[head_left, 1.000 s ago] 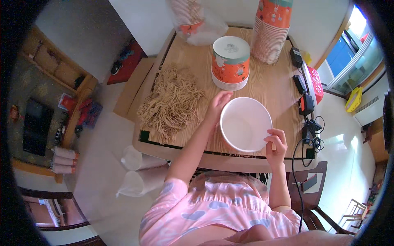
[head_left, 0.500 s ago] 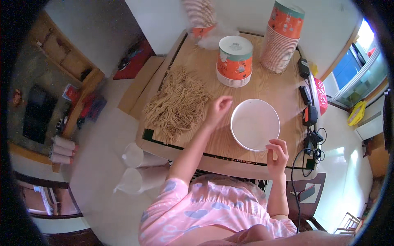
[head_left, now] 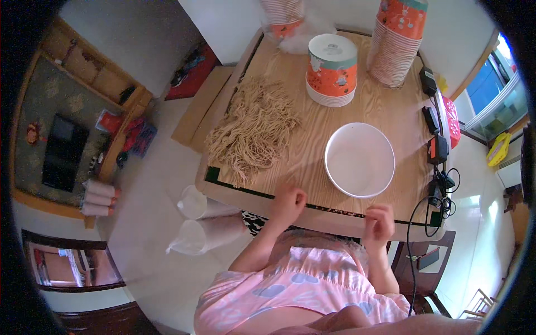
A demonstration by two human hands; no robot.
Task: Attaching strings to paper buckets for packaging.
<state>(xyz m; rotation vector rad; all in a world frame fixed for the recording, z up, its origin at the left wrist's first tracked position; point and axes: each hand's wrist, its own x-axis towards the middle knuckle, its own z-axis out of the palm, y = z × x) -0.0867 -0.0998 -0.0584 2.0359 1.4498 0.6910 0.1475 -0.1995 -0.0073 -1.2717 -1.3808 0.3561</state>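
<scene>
A white paper bucket (head_left: 360, 162) stands mouth up on the wooden table, and its inside looks bare. In front of the table's near edge, left of the bucket, my left hand (head_left: 288, 202) is closed with the fingers curled in. My right hand (head_left: 379, 223) is just below the bucket's near rim, apart from it, its fingers bent together. Whether either hand pinches something thin cannot be made out. A loose heap of beige yarn strands (head_left: 254, 125) lies on the table's left side, nearest my left hand. Behind the bucket, a short stack of orange and green paper buckets (head_left: 332, 75) stands upside down.
Tall stacks of nested buckets (head_left: 395, 50) rise at the back right and back left, the left one beside crumpled clear plastic (head_left: 304, 42). Black power adapters (head_left: 437, 149) and cables line the right edge. Bagged stacks (head_left: 209, 231) lie left of my lap, near a cardboard sheet (head_left: 201, 114).
My left hand has drawn back from beside the bucket to the table's near edge. My right hand has dropped slightly away from the bucket's rim, its fingers curling more. The view has shifted.
</scene>
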